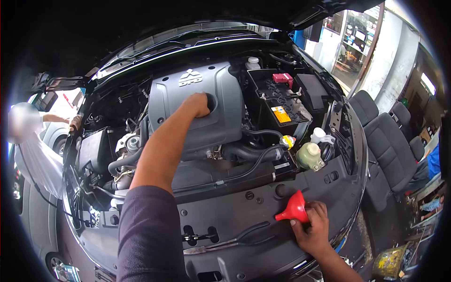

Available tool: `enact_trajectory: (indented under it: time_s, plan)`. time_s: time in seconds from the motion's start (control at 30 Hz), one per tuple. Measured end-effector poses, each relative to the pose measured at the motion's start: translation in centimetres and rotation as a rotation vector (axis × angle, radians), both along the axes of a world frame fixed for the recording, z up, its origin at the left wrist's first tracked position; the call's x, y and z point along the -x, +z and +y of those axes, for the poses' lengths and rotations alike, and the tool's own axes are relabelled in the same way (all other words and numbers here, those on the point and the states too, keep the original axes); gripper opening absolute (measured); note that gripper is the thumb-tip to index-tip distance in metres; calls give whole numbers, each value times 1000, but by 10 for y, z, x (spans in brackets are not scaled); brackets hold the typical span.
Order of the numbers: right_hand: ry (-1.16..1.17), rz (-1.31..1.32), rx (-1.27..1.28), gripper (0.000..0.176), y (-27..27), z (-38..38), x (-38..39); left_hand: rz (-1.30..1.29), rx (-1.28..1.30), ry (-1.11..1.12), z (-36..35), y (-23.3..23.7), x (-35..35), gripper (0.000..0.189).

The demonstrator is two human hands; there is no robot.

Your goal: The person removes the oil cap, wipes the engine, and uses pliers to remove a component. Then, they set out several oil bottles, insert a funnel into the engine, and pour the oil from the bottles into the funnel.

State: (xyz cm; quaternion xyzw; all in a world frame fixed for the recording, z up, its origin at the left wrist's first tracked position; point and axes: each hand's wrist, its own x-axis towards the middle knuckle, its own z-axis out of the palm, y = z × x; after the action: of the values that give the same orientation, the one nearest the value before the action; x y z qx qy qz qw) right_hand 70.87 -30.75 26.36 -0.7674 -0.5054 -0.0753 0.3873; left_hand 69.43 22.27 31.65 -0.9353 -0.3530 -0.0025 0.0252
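**Firmly Under the Bonnet: A Fist at the Engine Cover, a Funnel Held Ready**

Plainly, from the head camera, the work centred on the top of the engine. The person's left hand (197,104) reached in along an outstretched arm. Its fingers were clenched into a dark recess in the grey engine cover (225,117). What they gripped there was hidden by the fist itself. The right hand (312,228) rested low on the black front panel (244,211), well apart from the left. Its fingers were closed around the spout end of a red funnel (294,208), whose mouth tilted up and to the left.

By the look of it, the step in hand was the work at that recess, with the funnel kept waiting. Bringing the funnel up there would call for a lift over the hoses and across the cover.

The battery (279,101) sat to the right of the cover. Nearer the front were a yellow cap (287,141) and a pale reservoir (309,156), both between funnel and recess. At the far left another person (35,160) stood by the wing, one hand (75,123) on its edge. Loose car seats (390,141) stood beside the car on the right.
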Motion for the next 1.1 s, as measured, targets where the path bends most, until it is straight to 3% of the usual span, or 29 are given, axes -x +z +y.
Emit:
enact_trajectory:
  time_s: [0.1,0.2,0.3,0.43,0.63,0.73,0.83,0.93,1.03,1.1]
  plan:
    - [-1,20,15,30,0,1,-1,-200,72,208,-7,-9,-9,61]
    - [7,-5,11,31,1,1,-2,-233,63,288,2,-21,-15,55]
    - [25,-27,-8,32,0,0,-4,191,153,-83,33,-3,-9,46]
    - [29,-5,5,32,0,0,-5,150,204,-358,26,19,26,30]
    - [30,1,11,32,3,2,-3,227,56,-245,17,13,16,33]
    - [20,-13,22,32,3,1,-3,104,-21,-76,0,7,11,35]
    - [15,-13,27,32,2,1,-3,-162,-88,68,22,-31,-6,33]
    - [15,-19,26,32,3,0,-4,30,24,-3,2,2,2,29]
    - [8,-7,26,31,3,1,-3,-28,78,-424,21,4,18,24]
    - [6,-4,21,30,2,1,-3,28,97,-359,16,6,19,23]
